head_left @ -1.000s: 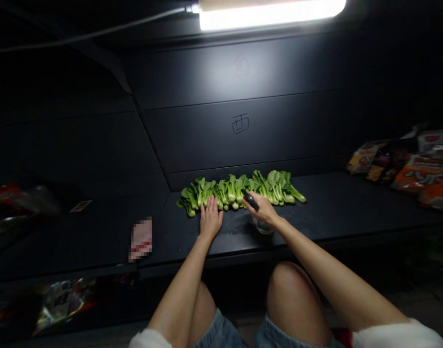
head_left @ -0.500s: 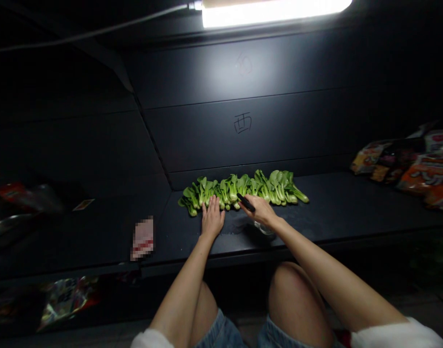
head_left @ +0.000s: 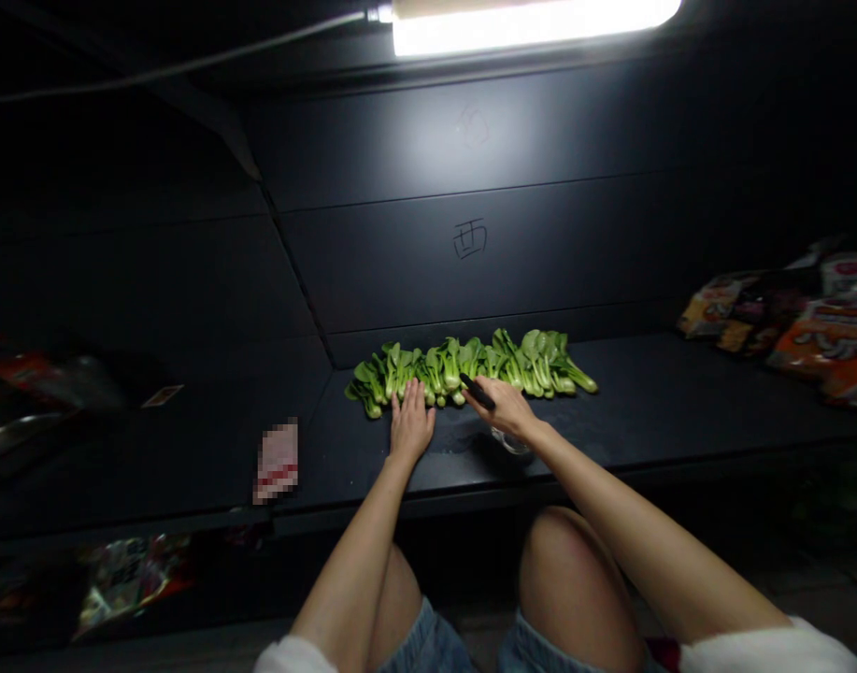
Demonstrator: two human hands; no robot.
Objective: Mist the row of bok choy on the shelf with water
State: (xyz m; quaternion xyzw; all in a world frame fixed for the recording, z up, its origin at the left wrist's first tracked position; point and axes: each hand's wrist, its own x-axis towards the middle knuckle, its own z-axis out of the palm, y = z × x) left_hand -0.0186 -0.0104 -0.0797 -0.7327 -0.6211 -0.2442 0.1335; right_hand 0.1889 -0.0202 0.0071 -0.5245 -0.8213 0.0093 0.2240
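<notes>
A row of green bok choy lies along the back of the dark shelf, leaves toward the wall and pale stems toward me. My left hand is flat, fingers stretched, its fingertips touching the stems left of the middle. My right hand is closed around a spray bottle, whose black head points toward the bok choy. The bottle's clear round base shows below my wrist; its middle is hidden by my hand. Wet marks show on the shelf between my hands.
Snack bags stand on the shelf at the right. A pixelated pink-and-white packet and a small card lie at the left. More packages sit on a lower level. A bright tube light hangs overhead.
</notes>
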